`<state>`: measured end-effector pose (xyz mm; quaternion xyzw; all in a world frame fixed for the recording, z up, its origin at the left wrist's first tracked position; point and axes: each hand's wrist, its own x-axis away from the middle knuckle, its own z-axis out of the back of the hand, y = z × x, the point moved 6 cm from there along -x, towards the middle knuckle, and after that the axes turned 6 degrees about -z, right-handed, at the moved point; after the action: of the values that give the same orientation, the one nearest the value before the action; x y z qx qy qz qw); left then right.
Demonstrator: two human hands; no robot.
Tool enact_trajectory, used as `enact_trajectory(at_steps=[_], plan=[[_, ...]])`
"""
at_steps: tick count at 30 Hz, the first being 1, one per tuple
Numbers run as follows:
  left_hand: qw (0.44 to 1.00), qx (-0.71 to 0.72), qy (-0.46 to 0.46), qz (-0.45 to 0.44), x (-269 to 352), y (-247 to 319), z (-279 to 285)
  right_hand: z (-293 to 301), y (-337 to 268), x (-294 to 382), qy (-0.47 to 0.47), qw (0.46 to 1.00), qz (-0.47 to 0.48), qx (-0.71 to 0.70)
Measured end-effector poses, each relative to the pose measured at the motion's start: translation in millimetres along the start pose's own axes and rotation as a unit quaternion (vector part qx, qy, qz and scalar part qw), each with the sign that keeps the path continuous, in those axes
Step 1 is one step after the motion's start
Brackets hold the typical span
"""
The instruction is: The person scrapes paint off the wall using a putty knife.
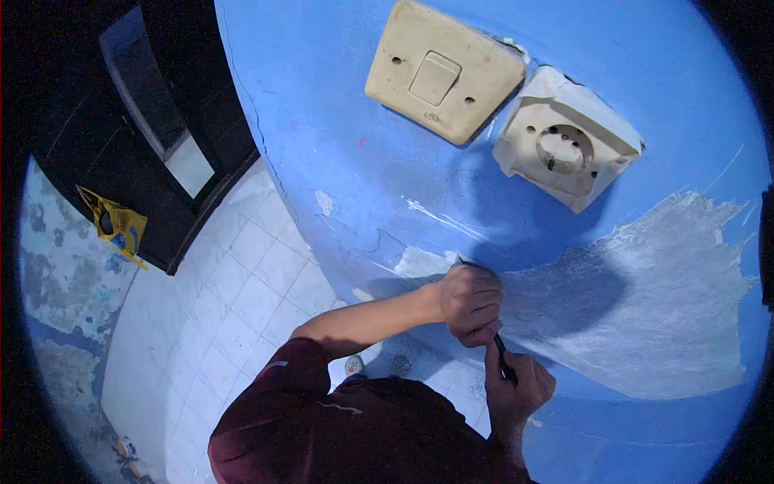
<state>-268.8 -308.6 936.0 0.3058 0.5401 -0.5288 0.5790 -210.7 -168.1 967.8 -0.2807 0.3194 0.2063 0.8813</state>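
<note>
A blue painted wall [375, 169] fills the view before me, with a broad grey-white bare patch [677, 302] where paint is off. My left hand [474, 305] is closed round a dark scraping tool near the patch's left end; a dark tip pokes out above the knuckles against the wall. Just below and to the right, my right hand [520, 387] grips the tool's black handle [503, 357]. The blade is mostly hidden by my left hand, so the tool's exact kind cannot be told. A smaller pale scraped spot [423, 261] lies left of my left hand.
Above my hands, the wall bears a cream light switch [435, 78] and a round socket [565, 148] edged with masking tape. White floor tiles [242, 284] lie below left, near a dark door [78, 121] and a yellow plastic bag [124, 227]. Another wall with flaking paint [60, 260] stands far left.
</note>
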Motion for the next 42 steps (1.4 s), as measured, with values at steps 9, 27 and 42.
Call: enact_trajectory(at_steps=[9, 27, 42], plan=[[1.0, 0.012, 0.001, 0.009, -0.7, 1.5, 5.1, -2.1, 0.2, 8.4, -0.005, 1.0, -0.007, -0.011], [1.0, -0.008, -0.01, -0.015, -2.7, -3.3, 11.8, -13.1, -0.9, 6.0, -0.002, 0.999, 0.03, -0.032], [1.0, -0.007, 0.026, 0.006, -4.8, -1.3, 20.2, -0.6, -22.2, -10.5, -0.044, 0.998, 0.032, 0.01]])
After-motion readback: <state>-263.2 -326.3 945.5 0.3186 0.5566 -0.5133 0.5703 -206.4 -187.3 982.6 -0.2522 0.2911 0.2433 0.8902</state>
